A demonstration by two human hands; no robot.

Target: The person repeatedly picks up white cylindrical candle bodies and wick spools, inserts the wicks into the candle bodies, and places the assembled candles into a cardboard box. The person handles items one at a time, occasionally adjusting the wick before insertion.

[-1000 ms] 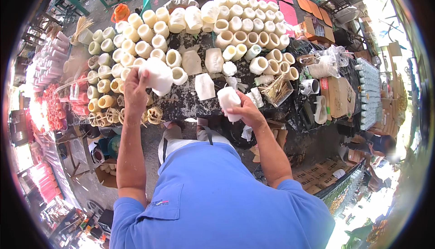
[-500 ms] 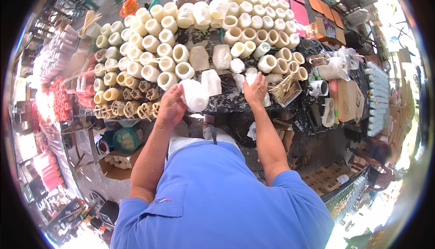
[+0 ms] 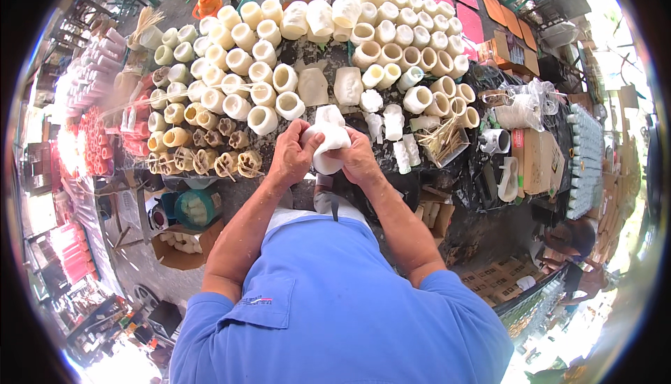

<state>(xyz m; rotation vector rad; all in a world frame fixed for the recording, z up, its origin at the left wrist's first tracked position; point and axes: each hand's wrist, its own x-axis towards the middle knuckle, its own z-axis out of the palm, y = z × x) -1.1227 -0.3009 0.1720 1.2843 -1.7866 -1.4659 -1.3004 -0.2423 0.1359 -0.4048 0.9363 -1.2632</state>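
One white piece (image 3: 331,132) between hands (image 3: 289,154)

smooth matt white piece (image 3: 331,129), blue cloth shirt (image 3: 370,300), brown cardboard box (image 3: 539,160)

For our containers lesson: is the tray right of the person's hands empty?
Not empty: thin tan sticks lie in the tray, some jutting past its rim.

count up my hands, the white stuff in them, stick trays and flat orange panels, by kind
Hands, left hand and right hand: 2
White piece held: 1
Tray of sticks: 1
Flat orange panels: 3
Total: 7
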